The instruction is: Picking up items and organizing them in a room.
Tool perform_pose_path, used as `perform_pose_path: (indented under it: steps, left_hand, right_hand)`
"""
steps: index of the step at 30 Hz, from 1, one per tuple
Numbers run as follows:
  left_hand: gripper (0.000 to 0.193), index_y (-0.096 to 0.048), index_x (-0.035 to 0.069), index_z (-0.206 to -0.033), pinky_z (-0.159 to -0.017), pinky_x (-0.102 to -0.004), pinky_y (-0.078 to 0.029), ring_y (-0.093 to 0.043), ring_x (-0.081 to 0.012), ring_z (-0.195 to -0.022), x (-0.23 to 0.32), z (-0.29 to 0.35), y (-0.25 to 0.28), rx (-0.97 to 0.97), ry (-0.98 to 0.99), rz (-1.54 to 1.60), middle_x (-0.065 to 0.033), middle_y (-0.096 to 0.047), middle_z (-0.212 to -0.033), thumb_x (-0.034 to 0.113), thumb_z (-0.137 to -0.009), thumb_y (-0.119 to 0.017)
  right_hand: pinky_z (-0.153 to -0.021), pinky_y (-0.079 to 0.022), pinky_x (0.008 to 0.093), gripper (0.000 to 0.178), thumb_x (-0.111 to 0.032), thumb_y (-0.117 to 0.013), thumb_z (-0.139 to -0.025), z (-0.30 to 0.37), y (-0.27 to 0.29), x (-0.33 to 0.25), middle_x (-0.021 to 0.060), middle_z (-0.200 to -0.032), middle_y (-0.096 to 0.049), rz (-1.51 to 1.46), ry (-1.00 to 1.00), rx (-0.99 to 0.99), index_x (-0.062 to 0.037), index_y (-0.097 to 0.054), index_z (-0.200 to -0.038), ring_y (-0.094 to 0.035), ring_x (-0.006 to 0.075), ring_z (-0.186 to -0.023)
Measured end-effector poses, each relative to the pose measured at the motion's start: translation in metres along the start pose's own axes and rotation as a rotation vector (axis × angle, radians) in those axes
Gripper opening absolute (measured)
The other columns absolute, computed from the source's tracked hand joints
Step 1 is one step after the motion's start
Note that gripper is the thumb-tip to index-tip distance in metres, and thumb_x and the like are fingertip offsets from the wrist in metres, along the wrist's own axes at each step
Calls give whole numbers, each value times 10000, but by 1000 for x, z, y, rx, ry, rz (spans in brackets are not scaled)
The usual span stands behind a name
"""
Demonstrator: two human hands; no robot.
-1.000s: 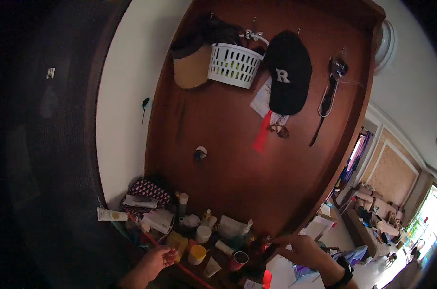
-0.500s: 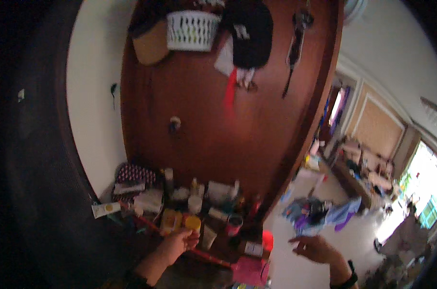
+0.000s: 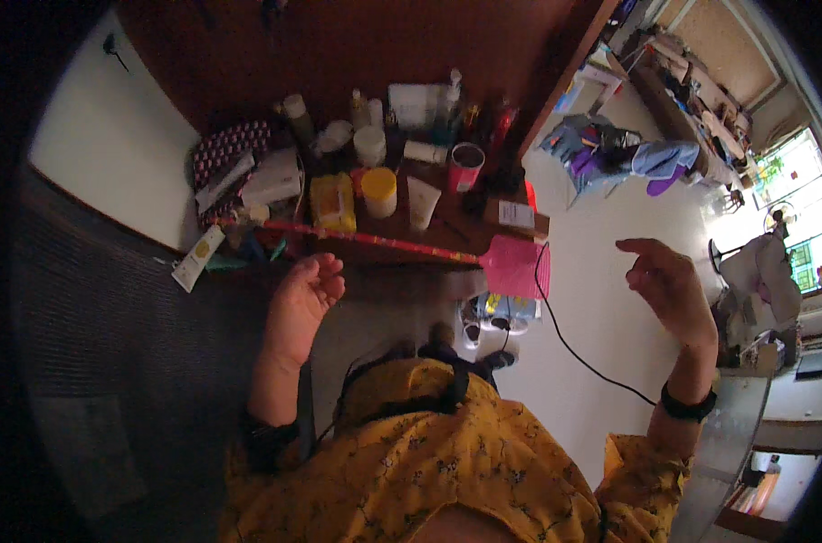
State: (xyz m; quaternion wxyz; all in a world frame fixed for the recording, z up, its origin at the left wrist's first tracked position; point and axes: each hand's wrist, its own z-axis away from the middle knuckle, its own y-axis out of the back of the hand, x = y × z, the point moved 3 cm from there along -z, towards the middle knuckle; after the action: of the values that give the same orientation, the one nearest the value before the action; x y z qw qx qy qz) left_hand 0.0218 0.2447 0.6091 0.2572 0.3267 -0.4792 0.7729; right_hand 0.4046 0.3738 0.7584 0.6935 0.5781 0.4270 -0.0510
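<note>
Far left, a squeeze tube (image 3: 198, 258), white with a yellow round patch, lies slanted at the shelf edge; its print is too blurred to read; just behind it sits a dark patterned bag (image 3: 230, 145) with pale packets on it.

Fly swatter (image 3: 518, 267): lies along the front edge of the brown shelf (image 3: 470, 217); its thin red handle, flecked with a paler pattern, starts near the bag and runs right; its flat pink head, finely ribbed, juts past the front edge at the right end; I make out no lettering on it.

Left hand (image 3: 307, 291): raised just in front of the handle, apart from it as seen from here; fingers loosely bent, thumb near them, a narrow gap; nothing seen in the grasp.

Further right on the shelf: yellow packet (image 3: 332, 204), marking illegible; tub with a yellow lid (image 3: 379, 193), touching or just beside it, I cannot tell which; pale tube (image 3: 422, 204); pink-red cup (image 3: 467, 167), dark inside; small box (image 3: 516, 215) with a white label, its dark print too small to read.

Black cable (image 3: 592, 364) curves from the swatter's head toward the right forearm.

Right hand (image 3: 669, 285): well apart from the shelf; index finger reaching left, the others curled, moderately wide; nothing seen in it; black band (image 3: 689, 403) at the wrist.
</note>
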Motion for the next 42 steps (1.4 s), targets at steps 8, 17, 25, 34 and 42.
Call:
perform_pose_path:
  steps: [8,17,25,34,42]
  left_hand:
    - [359,-501,56,-1123,-923,-363,-377,-515,-168,-998,-19,-7,16,35,28,-182,-77,-527,-1092,277,-846,-564]
    - [518,-371,96,-1274,-987,-377,-327,-424,-228,-1166,-118,-140,47,92,-41,304,-81,-409,-1192,294,-845,-585]
    - [218,-531,46,-966,-820,-285,-445,-576,-151,-888,-117,-87,4,188,-184,-225,-34,-549,-927,254,-901,-513]
    - [247,-539,56,-911,-661,-236,-449,-549,-90,-722,-133,-6,-92,-463,-83,-564,-15,-536,-800,296,-915,-483]
    - [319,-497,67,-756,-517,-199,-394,-481,-41,-561,-152,34,-174,-970,312,-601,32,-478,-655,353,-896,-506]
  right_hand:
    - [-589,-383,199,253,-45,-529,-842,32,-11,17,-27,-680,-471,-106,-177,19,-18,-565,-1090,-409,54,-611]
    - [-593,-326,165,277,-69,-538,-844,48,-10,21,-59,-682,-415,-60,-195,11,-36,-551,-1118,-366,33,-644]
    - [-605,-369,186,270,-50,-489,-863,83,13,74,-43,-684,-435,-122,-332,23,-34,-544,-1127,-398,50,-644]
    - [-641,-431,240,250,-148,-501,-881,100,-72,141,-22,-725,-495,-517,-511,-273,-43,-556,-1102,-477,85,-682]
    - [-544,-375,203,481,-438,-363,-934,105,-175,116,-11,-740,-573,-875,-676,-503,-23,-588,-1023,-439,57,-599]
